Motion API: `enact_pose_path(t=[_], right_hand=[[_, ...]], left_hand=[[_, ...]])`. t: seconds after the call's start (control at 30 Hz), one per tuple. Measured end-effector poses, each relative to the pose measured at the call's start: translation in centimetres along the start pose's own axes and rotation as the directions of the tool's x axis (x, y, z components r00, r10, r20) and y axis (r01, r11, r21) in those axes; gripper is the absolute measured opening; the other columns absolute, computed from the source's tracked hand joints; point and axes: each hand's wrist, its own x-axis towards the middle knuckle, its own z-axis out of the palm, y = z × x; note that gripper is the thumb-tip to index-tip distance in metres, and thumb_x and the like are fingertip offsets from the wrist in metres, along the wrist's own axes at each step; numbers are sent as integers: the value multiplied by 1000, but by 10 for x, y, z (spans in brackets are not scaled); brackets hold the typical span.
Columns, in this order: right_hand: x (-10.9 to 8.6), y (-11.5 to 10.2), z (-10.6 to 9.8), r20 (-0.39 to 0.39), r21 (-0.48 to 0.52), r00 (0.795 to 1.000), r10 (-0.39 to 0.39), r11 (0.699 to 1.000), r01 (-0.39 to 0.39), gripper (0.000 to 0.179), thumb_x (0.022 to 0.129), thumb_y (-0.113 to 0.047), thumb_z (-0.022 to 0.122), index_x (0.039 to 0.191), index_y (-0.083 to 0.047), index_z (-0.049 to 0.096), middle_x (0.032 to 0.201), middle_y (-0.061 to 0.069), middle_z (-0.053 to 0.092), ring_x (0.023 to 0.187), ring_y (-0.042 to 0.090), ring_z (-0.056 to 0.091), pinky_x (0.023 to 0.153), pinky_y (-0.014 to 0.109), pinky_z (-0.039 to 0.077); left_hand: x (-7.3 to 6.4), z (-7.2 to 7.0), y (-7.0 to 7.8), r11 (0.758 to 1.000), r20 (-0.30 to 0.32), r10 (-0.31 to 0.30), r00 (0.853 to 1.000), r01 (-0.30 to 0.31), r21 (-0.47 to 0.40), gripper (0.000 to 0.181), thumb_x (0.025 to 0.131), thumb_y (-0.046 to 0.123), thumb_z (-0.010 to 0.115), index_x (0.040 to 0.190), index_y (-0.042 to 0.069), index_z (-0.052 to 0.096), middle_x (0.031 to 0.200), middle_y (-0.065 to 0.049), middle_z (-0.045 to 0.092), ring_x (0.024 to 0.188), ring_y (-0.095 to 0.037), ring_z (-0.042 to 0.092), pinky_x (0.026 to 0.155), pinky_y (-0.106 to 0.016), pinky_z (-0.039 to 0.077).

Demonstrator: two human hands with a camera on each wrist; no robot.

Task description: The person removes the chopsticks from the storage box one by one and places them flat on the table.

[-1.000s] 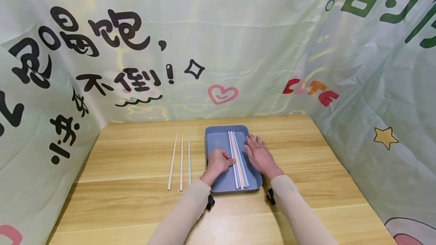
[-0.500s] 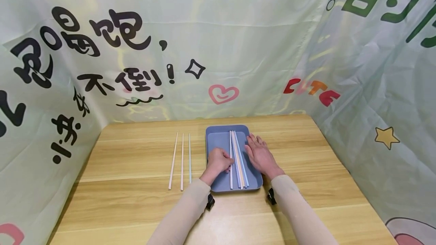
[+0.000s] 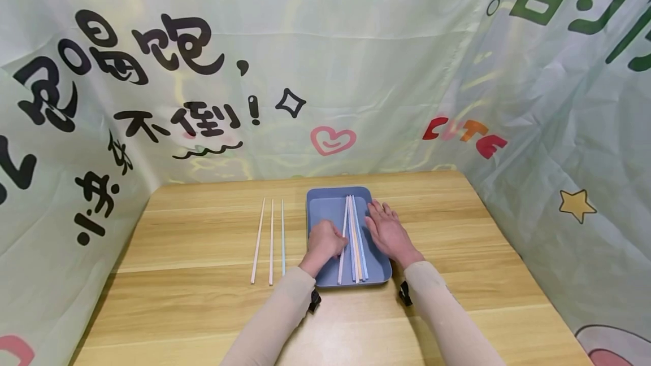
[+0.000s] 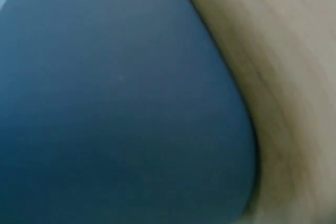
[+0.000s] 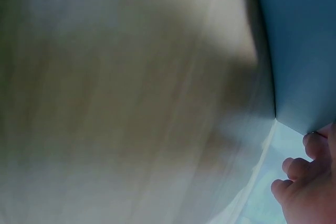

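Observation:
A blue-grey rectangular tray (image 3: pixel 321 206) stands on the table with several pastel chopsticks (image 3: pixel 358 244) lying lengthwise in it. Over its left side, my left hand (image 3: pixel 323 244) pinches a pale pinkish chopstick (image 3: pixel 341 270), which slants slightly apart from the others. My right hand (image 3: pixel 390 236) rests along the right rim, fingers extended. The right wrist view has some of that hand's fingertips (image 5: pixel 298 169) beside the tray's outer wall (image 5: pixel 304 45). Only the tray's side (image 4: pixel 121 103) and the tabletop fill the left wrist view; the left fingers are out of it.
Left of the tray, two pinkish chopsticks (image 3: pixel 271 242) and a light blue chopstick (image 3: pixel 282 236) lie spaced apart on the wooden table (image 3: pixel 203 298). Printed cloth (image 3: pixel 386 72) hangs behind and at both sides.
My left hand has drawn the pale pinkish chopstick leftward, away from the bunch; its near end now slants left. The right hand has stayed at the tray's right rim.

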Motion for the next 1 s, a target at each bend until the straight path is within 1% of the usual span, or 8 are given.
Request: enact_pose_path(t=[0.2,0.37,0.5,0.63,0.77,0.87,0.93,1.0], right_hand=[[0,0,0,4,3,1000,8,1000,-8,55,115,-31,40,158,4,40,167,24,34,154,53,31,126,67,25],[-1,-1,-1,3,-1,1000,10,1000,-10,56,115,-32,40,158,4,40,167,25,34,154,53,30,126,68,25],[-1,-2,-1,2,-2,1000,5,1000,-5,56,115,-32,40,157,5,41,167,26,35,154,53,31,125,68,26],[-1,-2,-1,2,0,1000,5,1000,-5,56,115,-32,40,158,5,40,167,26,35,154,53,31,125,68,26],[-1,-1,-1,-2,-1,1000,3,1000,-3,57,115,-32,39,158,5,40,167,26,35,154,53,31,125,68,26],[-1,-1,0,-5,-3,1000,-2,1000,2,56,115,-32,40,157,6,41,167,26,35,154,53,31,125,68,26],[-1,0,0,-3,-3,1000,-4,1000,4,56,115,-31,40,158,6,40,167,26,35,154,53,31,125,68,26],[-1,0,0,0,-1,1000,-4,1000,4,56,115,-32,39,158,5,40,167,26,34,154,53,30,126,68,26]], left_hand=[[-2,-7,3,999,-2,-8,1000,8,-36,17,86,15,84,72,10,76,52,1,64,43,-10,58,43,-24,47],[-2,-13,5,997,24,-22,999,23,-68,11,88,10,80,81,2,76,66,-7,70,50,-12,64,47,-25,54],[-1,-20,5,987,63,-52,997,61,-147,6,89,2,75,91,-3,75,82,-13,71,56,-16,71,51,-26,60],[1,-27,5,966,88,-55,995,75,-249,11,88,-4,70,97,-6,75,86,-17,73,59,-19,73,54,-27,62],[3,-36,1,921,148,-22,989,77,-382,19,91,-6,69,110,-11,72,94,-23,76,67,-25,77,59,-29,64],[8,-43,-4,870,213,5,977,101,-483,26,95,-6,67,120,-14,67,106,-31,75,74,-29,79,64,-31,65],[10,-49,-8,841,241,13,970,120,-527,29,97,-6,66,125,-15,64,113,-34,73,78,-30,80,67,-32,66],[12,-54,-12,824,253,21,967,127,-552,31,98,-6,65,127,-15,63,116,-36,72,81,-31,80,68,-32,66]])
